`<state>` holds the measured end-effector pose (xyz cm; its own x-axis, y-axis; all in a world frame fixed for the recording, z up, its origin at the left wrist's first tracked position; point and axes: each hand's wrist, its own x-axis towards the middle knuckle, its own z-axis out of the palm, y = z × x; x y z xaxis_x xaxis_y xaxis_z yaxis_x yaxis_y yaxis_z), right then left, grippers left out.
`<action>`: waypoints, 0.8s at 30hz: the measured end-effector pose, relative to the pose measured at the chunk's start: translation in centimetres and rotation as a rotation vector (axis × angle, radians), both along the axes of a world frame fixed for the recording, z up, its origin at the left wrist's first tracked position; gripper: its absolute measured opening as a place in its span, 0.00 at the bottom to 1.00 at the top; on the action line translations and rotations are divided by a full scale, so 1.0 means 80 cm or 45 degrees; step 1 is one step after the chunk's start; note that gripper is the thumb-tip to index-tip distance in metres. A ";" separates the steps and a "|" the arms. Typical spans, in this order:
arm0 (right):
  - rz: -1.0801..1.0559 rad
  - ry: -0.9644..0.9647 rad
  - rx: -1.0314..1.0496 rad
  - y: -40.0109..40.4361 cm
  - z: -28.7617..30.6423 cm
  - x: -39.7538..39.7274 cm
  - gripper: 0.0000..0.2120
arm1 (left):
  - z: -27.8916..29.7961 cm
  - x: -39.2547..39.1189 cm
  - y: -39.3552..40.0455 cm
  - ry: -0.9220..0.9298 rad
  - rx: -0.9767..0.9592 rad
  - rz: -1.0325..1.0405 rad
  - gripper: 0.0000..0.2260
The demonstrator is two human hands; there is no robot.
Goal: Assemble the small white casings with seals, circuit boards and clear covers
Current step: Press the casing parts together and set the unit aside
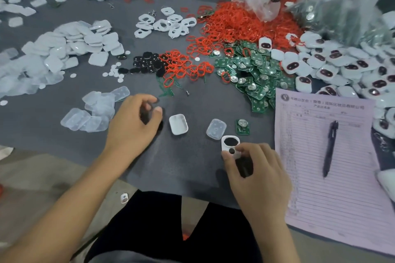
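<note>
Two hands low over table: right hand [254,168] fingers pinching white casing [230,146], left hand [136,121] fingers curled, contents unclear.

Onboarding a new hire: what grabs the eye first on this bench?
The bright red seal pile at upper centre right, spilling down beside the green circuit boards. Nearer the person, the right hand pinches a white casing with black inserts. The left hand curls its fingers over a dark part. A pen lies on the pink form at right.
</note>
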<state>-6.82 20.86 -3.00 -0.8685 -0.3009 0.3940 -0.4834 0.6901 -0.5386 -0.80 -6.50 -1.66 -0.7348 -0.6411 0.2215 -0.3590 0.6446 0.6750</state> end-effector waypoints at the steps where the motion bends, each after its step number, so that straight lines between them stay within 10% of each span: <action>1: -0.003 -0.020 -0.015 0.000 0.001 0.001 0.14 | 0.002 -0.010 -0.006 -0.015 -0.016 0.002 0.08; 15: -0.057 -0.286 -0.258 -0.001 0.016 0.007 0.11 | 0.014 -0.091 -0.039 -0.127 -0.130 -0.034 0.03; 19: -0.036 -0.282 -0.504 0.000 0.031 0.007 0.04 | 0.045 -0.061 0.002 0.291 0.016 -0.353 0.01; 24: 0.117 -0.593 -0.833 -0.005 0.053 0.022 0.09 | 0.048 -0.002 0.113 0.255 0.403 -0.844 0.01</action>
<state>-5.10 20.44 1.22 -0.9700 -0.2124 0.1186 -0.1490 0.1335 -0.9798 -0.95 2.57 2.21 -0.9534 -0.1350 0.2699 0.1843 0.4475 0.8751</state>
